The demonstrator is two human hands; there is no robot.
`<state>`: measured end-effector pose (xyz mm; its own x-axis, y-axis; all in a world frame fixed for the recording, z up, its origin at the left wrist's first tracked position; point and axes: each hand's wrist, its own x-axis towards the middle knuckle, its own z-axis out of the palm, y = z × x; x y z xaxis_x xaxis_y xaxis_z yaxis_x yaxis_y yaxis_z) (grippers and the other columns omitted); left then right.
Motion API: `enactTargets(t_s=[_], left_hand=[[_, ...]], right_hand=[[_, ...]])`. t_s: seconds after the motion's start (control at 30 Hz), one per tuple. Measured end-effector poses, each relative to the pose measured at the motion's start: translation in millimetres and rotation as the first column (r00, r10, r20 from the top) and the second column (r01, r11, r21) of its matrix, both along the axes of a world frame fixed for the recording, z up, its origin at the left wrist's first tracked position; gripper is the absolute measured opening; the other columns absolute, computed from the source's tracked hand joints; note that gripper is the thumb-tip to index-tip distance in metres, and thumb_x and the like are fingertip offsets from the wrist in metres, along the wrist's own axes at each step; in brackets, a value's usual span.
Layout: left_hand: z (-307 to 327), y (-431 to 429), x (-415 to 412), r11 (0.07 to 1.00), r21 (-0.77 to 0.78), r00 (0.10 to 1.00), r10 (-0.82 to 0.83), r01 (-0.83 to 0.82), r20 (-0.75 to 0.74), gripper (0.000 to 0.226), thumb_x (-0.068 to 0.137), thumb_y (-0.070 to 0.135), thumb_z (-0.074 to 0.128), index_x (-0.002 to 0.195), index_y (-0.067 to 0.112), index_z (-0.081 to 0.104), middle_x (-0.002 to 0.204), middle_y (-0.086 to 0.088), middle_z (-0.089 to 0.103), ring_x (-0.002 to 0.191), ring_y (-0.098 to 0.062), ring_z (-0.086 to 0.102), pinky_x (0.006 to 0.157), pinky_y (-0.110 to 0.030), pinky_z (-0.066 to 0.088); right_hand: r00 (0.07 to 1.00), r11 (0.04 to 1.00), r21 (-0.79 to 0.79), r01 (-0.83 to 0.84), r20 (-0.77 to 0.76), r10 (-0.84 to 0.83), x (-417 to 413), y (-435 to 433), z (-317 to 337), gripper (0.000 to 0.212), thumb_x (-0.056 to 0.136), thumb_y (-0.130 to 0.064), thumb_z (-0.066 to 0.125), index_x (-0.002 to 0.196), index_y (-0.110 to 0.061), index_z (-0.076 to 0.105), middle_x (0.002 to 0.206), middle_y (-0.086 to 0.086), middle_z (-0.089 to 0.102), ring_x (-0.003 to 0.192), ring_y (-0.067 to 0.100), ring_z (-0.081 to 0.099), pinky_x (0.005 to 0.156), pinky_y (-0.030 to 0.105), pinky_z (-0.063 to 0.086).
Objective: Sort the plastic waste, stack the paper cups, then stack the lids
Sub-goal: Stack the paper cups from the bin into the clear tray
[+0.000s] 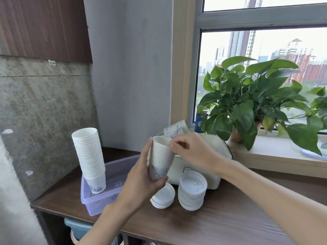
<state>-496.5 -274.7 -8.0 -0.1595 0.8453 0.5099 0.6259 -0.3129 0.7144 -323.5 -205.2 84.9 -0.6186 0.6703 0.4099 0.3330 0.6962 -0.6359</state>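
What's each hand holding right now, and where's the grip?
Left hand grips the stack of paper cups around its lower body. Right hand pinches the top cup at its rim.

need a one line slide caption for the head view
Left hand grips a short stack of paper cups while the right hand pinches its top rim.
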Motion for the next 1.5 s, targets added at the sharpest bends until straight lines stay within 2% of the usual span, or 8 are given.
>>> enactTargets(t_s=[0.13,0.23,0.4,0.5,0.6,0.93,1.33,1.5], left_hand=[[-9,-2,-15,0.999,-0.017,0.999,0.036,-0.036,-0.005,0.121,0.073,0.018,0.082,0.139,0.075,-0.002,0.126,0.009,0.064,0.099,-0.005,0.064,0.085,-0.025,0.054],[-14,-5,-26,0.998,-0.022,0.997,0.066,-0.066,0.03,0.117,0.074,0.018,0.081,0.138,0.075,0.002,0.134,0.018,0.06,0.109,0.002,0.061,0.087,-0.012,0.047],[-19,-12,-40,0.993,-0.009,0.991,0.122,-0.121,0.05,0.111,0.074,0.025,0.079,0.139,0.071,0.001,0.129,0.034,0.051,0.112,0.015,0.052,0.085,-0.004,0.039],[-22,-11,-48,0.989,-0.005,0.989,0.146,-0.146,0.029,0.116,0.074,0.02,0.08,0.139,0.072,-0.001,0.132,0.04,0.044,0.12,0.014,0.047,0.093,-0.013,0.037],[-25,-10,-54,0.985,-0.008,0.985,0.17,-0.17,0.004,0.118,0.075,0.017,0.079,0.139,0.072,-0.003,0.131,0.041,0.042,0.12,0.015,0.045,0.089,-0.004,0.035],[-28,-7,-58,0.984,0.004,0.983,0.181,-0.181,-0.032,0.118,0.075,0.02,0.08,0.139,0.072,-0.005,0.131,0.038,0.043,0.117,0.022,0.043,0.086,0.005,0.031],[-26,-3,-61,0.986,-0.021,0.985,0.165,-0.166,-0.047,0.118,0.074,0.021,0.08,0.138,0.073,-0.005,0.131,0.019,0.057,0.111,0.003,0.056,0.084,-0.005,0.039],[-21,-1,-58,0.986,-0.005,0.984,0.166,-0.167,-0.068,0.118,0.074,0.023,0.081,0.139,0.072,-0.004,0.132,0.015,0.059,0.114,0.0,0.057,0.085,-0.008,0.041]], right_hand=[[0.997,0.997,-0.03,-0.077,-0.002,0.077,-18,7,-10,0.016,0.093,-0.023,0.062,0.093,-0.013,0.074,0.073,-0.014,0.067,0.062,-0.001,0.052,0.061,0.021,0.044],[0.998,0.996,-0.074,-0.041,-0.057,0.037,-30,22,-18,0.019,0.093,-0.03,0.062,0.107,-0.018,0.069,0.087,-0.018,0.066,0.076,0.006,0.059,0.075,0.024,0.048],[0.938,0.918,0.338,0.208,0.196,-0.285,-38,57,-36,0.058,0.078,-0.041,0.073,0.129,-0.026,0.048,0.129,-0.006,0.048,0.122,0.019,0.039,0.102,0.038,0.032],[0.884,0.861,0.471,0.191,0.298,-0.359,-48,65,-46,0.073,0.078,-0.049,0.07,0.138,-0.026,0.038,0.14,-0.003,0.039,0.129,0.022,0.032,0.104,0.041,0.029],[0.865,0.849,0.488,0.201,0.319,-0.388,-55,73,-51,0.069,0.082,-0.043,0.068,0.14,-0.026,0.036,0.14,-0.002,0.042,0.128,0.024,0.035,0.102,0.041,0.033],[0.939,0.895,0.327,0.302,0.062,-0.339,-60,92,-47,0.023,0.088,0.002,0.053,0.108,-0.007,0.062,0.104,0.006,0.059,0.091,0.027,0.055,0.077,0.04,0.047],[0.879,0.914,0.15,0.376,-0.372,-0.3,-55,65,6,0.014,0.085,0.0,0.061,0.092,-0.01,0.066,0.072,-0.003,0.061,0.072,0.019,0.057,0.065,0.007,0.041],[0.88,0.972,0.016,0.234,-0.428,-0.205,-51,44,19,0.017,0.084,-0.005,0.066,0.096,-0.017,0.067,0.089,0.001,0.067,0.076,0.019,0.066,0.074,0.033,0.057]])
